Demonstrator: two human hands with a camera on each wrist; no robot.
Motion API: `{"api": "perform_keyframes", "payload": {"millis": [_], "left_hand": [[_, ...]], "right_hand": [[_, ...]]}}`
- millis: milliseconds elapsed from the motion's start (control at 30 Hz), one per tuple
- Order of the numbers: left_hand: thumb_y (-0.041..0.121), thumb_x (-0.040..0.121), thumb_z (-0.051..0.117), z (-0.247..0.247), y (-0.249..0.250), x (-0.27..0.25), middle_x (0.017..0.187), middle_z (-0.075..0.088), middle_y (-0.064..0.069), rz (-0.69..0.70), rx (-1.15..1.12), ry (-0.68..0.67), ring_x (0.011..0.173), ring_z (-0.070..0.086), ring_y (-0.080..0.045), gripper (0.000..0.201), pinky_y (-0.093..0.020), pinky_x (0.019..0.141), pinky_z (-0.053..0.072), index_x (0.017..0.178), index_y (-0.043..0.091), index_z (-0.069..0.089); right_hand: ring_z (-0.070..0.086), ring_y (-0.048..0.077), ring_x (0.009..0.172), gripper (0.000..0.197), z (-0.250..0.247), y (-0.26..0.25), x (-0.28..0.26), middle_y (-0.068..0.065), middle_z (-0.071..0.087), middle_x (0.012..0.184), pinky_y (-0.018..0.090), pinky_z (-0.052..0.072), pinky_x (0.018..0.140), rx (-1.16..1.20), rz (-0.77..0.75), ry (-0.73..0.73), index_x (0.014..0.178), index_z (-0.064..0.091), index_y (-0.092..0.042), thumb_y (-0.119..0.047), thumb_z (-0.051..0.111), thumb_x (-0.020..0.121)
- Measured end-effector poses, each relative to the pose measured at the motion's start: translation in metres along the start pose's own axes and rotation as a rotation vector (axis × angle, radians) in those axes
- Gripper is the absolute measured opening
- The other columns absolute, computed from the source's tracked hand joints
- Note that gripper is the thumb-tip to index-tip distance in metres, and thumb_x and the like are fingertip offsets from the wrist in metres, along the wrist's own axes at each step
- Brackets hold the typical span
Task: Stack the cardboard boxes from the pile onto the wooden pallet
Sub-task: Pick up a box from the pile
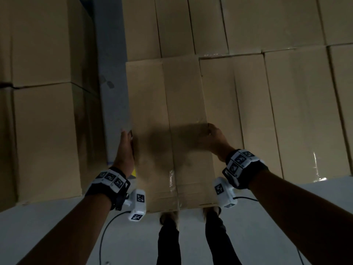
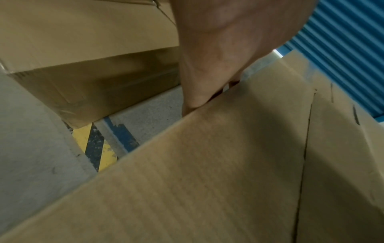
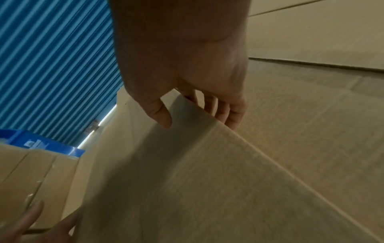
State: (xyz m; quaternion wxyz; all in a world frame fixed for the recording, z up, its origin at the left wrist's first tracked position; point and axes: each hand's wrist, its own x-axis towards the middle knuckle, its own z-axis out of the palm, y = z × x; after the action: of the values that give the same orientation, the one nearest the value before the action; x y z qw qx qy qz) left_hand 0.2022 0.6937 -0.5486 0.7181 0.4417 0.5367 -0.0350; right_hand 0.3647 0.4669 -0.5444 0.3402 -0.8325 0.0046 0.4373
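Observation:
A long brown cardboard box (image 1: 168,121) with a taped middle seam sticks out toward me from the stacked pile, its near end over my feet. My left hand (image 1: 124,148) lies flat along its left side, fingers straight; its palm (image 2: 218,57) shows in the left wrist view, the fingers going down behind the box edge (image 2: 207,180). My right hand (image 1: 214,138) grips the right top edge. In the right wrist view its thumb (image 3: 162,115) lies on the top face (image 3: 187,180) and the fingers run down the side. No wooden pallet is in view.
A wall of stacked boxes (image 1: 286,102) stands behind and to the right. Another stack (image 1: 42,131) stands to the left across a narrow gap. Grey floor (image 1: 57,236) lies under me, with a cable (image 1: 103,236). Yellow-black floor tape (image 2: 91,148) and a blue corrugated wall (image 3: 51,65) show.

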Motion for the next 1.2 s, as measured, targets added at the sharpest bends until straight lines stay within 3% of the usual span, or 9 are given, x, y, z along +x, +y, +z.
{"api": "perform_keyframes", "payload": {"millis": [133,200,433,567,800,900,1000,1100,1200], "left_hand": [[0.065,0.103,0.012,0.004,-0.004,0.021,0.15,0.051,0.002,-0.067,-0.006,-0.04,0.136,0.048,-0.023,0.067,-0.046,0.117,0.031,0.152,0.03,0.041],[0.065,0.103,0.012,0.007,-0.002,0.027,0.158,0.04,0.001,-0.087,-0.012,-0.05,0.139,0.042,-0.022,0.068,-0.043,0.115,0.026,0.155,0.028,0.034],[0.068,0.102,0.014,0.005,-0.003,0.042,0.131,0.061,0.006,-0.06,0.019,-0.014,0.126,0.053,-0.018,0.066,-0.039,0.1,0.039,0.142,0.029,0.049],[0.067,0.102,0.014,0.01,-0.001,0.04,0.113,0.061,0.016,-0.05,0.047,-0.013,0.116,0.054,-0.013,0.058,-0.037,0.098,0.036,0.136,0.035,0.047],[0.067,0.102,0.015,0.007,-0.015,0.039,0.115,0.066,0.016,-0.038,0.156,0.021,0.11,0.059,-0.009,0.057,-0.033,0.08,0.045,0.123,0.039,0.059],[0.081,0.091,0.028,-0.003,-0.03,0.034,0.133,0.064,0.006,-0.056,0.157,0.015,0.122,0.059,-0.015,0.076,-0.04,0.099,0.047,0.14,0.03,0.056],[0.1,0.063,0.045,-0.032,-0.078,0.053,0.152,0.049,0.004,-0.079,0.154,0.048,0.14,0.046,-0.02,0.11,-0.052,0.119,0.032,0.15,0.034,0.045],[0.072,0.094,0.042,-0.02,-0.083,0.009,0.159,0.04,-0.006,-0.061,0.293,0.036,0.147,0.035,-0.028,0.081,-0.049,0.122,0.026,0.156,0.02,0.036],[0.058,0.099,0.048,-0.022,-0.107,-0.029,0.168,0.011,-0.011,0.265,0.702,0.107,0.154,0.015,-0.029,0.085,-0.041,0.121,0.019,0.162,0.017,0.008]], "right_hand": [[0.047,0.039,0.117,0.046,0.003,0.001,0.022,0.019,0.055,0.127,0.052,0.043,0.1,-0.327,-0.098,0.051,0.138,0.051,-0.008,-0.02,0.059,0.095],[0.044,0.036,0.118,0.047,0.006,0.001,0.028,0.017,0.054,0.128,0.042,0.039,0.1,-0.378,-0.133,0.056,0.139,0.051,-0.016,-0.024,0.059,0.093],[0.036,0.033,0.121,0.06,0.019,0.009,0.035,0.016,0.044,0.133,0.032,0.028,0.089,-0.468,-0.133,0.072,0.142,0.041,-0.02,-0.032,0.064,0.087],[0.036,0.034,0.122,0.059,0.016,0.009,0.035,0.015,0.041,0.133,0.033,0.031,0.091,-0.475,-0.139,0.048,0.14,0.043,-0.019,-0.031,0.063,0.087],[0.031,0.035,0.13,0.063,0.013,0.012,0.02,0.015,0.031,0.143,0.038,0.04,0.105,-0.579,-0.238,0.031,0.143,0.042,-0.013,-0.027,0.069,0.088],[0.032,0.034,0.128,0.064,0.017,0.02,0.01,0.012,0.03,0.145,0.042,0.047,0.1,-0.633,-0.307,0.058,0.144,0.043,-0.016,-0.026,0.069,0.086],[0.029,0.034,0.132,0.061,0.023,0.032,-0.004,0.011,0.028,0.15,0.045,0.047,0.099,-0.707,-0.377,0.086,0.141,0.047,-0.018,-0.027,0.069,0.085],[0.017,0.037,0.143,0.065,0.026,0.056,-0.021,0.013,0.018,0.158,0.05,0.039,0.109,-0.797,-0.406,0.075,0.142,0.047,-0.021,-0.032,0.071,0.082],[0.004,0.042,0.148,0.091,0.027,0.088,-0.038,0.018,0.005,0.163,0.06,0.026,0.116,-0.878,-0.461,0.026,0.149,0.033,-0.024,-0.047,0.077,0.073]]}}
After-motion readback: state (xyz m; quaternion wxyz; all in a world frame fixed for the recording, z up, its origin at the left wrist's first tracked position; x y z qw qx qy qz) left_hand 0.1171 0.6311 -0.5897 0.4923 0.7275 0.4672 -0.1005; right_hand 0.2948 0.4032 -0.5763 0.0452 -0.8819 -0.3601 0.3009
